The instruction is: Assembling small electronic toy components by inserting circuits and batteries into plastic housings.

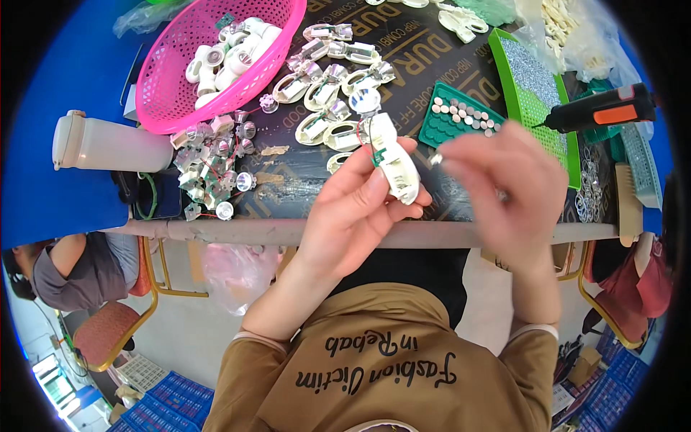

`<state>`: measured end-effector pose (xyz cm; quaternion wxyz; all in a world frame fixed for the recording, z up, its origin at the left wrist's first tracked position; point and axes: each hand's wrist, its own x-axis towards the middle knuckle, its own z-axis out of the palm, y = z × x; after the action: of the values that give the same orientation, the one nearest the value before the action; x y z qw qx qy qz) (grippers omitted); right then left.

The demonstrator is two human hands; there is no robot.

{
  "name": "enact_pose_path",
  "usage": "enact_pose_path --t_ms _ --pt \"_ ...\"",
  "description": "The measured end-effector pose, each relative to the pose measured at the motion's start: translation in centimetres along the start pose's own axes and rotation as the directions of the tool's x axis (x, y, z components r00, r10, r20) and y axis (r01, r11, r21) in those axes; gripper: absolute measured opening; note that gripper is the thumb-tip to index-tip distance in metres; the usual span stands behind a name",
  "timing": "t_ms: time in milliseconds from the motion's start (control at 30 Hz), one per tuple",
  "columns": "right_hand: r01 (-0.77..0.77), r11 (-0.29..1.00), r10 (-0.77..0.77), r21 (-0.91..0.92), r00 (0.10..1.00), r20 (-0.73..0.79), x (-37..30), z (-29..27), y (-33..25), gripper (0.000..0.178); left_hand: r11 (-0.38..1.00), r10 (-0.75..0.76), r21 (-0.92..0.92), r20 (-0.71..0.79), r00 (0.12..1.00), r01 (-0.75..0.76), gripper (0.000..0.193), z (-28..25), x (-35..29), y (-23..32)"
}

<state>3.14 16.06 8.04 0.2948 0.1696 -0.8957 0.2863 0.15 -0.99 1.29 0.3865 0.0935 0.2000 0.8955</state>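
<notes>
My left hand [342,212] is closed around a white plastic torch housing [400,173], held above the table's near edge. A silver reflector [365,101] joined by thin wires stands at the housing's far end, and a bit of green circuit board shows inside. Just right of it, my right hand [515,191] is smeared by motion. A small pale piece [435,159] sits at its pinched fingertips; its kind is too small to tell. Beyond that hand lies a dark green tray [436,137] with several small round discs [461,111].
Several housings with reflectors [317,126] lie beyond my left hand. A pink basket [152,104], wired reflector parts [209,162] and a bottle [108,144] stand left. To the right are a bright green tray [574,162], a glue gun [601,108] and metal rings [590,187].
</notes>
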Motion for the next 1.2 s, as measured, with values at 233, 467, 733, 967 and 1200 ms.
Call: enact_pose_path --t_ms 233,467,733,967,1200 --pt "0.248 0.921 -0.277 -0.301 0.959 -0.058 -2.0 1.6 -1.5 0.028 0.925 0.14 0.368 -0.109 0.984 -0.091 0.041 1.6 -0.5 0.2" --pt "0.188 0.969 -0.186 -0.159 0.982 0.031 -2.0 0.8 -1.6 0.023 0.818 0.173 0.567 -0.084 0.981 -0.096 0.044 1.7 -0.5 0.6" --pt "-0.471 -0.35 0.511 0.81 0.629 0.587 -4.9 1.6 1.0 0.016 0.93 0.123 0.356 -0.076 0.989 -0.089 0.049 1.4 0.0 1.4" --pt "-0.425 -0.219 0.514 0.878 0.715 0.474 -6.3 2.3 1.5 0.029 0.941 0.087 0.334 -0.068 0.994 -0.06 0.049 1.0 0.1 1.2" --pt "-0.306 -0.18 0.549 0.935 0.757 0.354 -5.9 3.4 0.8 0.024 0.942 0.069 0.334 -0.076 0.995 -0.04 0.047 0.9 0.2 0.8"
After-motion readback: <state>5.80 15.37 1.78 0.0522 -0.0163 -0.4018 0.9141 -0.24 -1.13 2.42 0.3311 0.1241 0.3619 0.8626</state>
